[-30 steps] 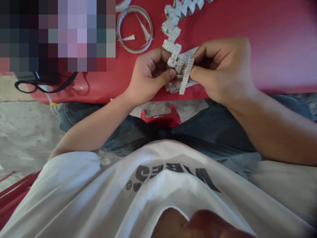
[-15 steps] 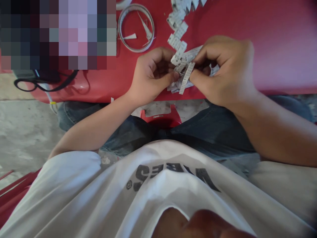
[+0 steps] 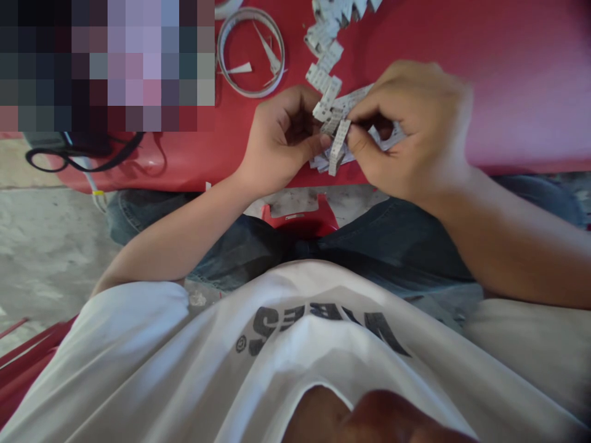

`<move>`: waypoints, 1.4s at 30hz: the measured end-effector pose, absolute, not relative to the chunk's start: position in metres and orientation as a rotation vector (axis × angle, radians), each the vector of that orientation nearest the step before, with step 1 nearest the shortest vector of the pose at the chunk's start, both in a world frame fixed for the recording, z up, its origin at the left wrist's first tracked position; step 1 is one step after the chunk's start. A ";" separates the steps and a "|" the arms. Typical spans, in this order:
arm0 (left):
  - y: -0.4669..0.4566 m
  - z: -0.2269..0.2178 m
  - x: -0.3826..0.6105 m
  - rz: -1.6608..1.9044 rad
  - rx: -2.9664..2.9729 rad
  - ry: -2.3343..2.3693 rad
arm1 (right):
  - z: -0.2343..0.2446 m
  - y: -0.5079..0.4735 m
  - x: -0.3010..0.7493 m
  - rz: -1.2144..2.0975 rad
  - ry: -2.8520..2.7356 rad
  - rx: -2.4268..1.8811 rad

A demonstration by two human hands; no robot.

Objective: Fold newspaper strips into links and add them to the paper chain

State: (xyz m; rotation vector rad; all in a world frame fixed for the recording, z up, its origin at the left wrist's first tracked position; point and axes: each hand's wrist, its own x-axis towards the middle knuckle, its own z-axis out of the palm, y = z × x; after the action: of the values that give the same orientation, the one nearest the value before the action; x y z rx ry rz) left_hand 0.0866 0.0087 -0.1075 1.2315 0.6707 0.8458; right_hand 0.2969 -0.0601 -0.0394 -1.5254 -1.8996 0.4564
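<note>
A zigzag chain of folded printed paper runs from the top of the view down to my hands. My left hand pinches its near end between thumb and fingers. My right hand grips a narrow folded paper strip between thumb and forefinger, close to the chain's end. Whether the strip is threaded into the chain I cannot tell. Beneath both hands lie more printed paper strips, partly covered by the right hand.
On the red table, a roll of tape lies flat with paper scraps inside its ring. Scissors with black handles rest at the left edge beside a dark object. Below, a red stool shows between my knees.
The right hand has shifted slightly left, bringing the strip closer to the left hand. The strip now looks bent over at its lower end. The left hand keeps its grip.
</note>
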 end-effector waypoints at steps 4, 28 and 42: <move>0.008 -0.103 0.088 0.812 1.215 0.687 | -0.038 -0.063 0.287 0.584 -1.803 -1.554; 0.011 -0.123 0.081 0.957 1.190 0.427 | -0.044 -0.070 0.271 0.744 -1.378 -1.545; 0.029 -0.167 0.081 1.219 1.364 0.534 | -0.018 -0.065 0.270 1.355 -0.815 -1.370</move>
State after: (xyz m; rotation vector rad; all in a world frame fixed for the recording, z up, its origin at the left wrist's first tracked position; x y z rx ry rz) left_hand 0.0808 0.0294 -0.1666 1.3636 0.5338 1.2192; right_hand 0.2704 -0.0652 -0.0184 -1.3696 -0.8150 1.3554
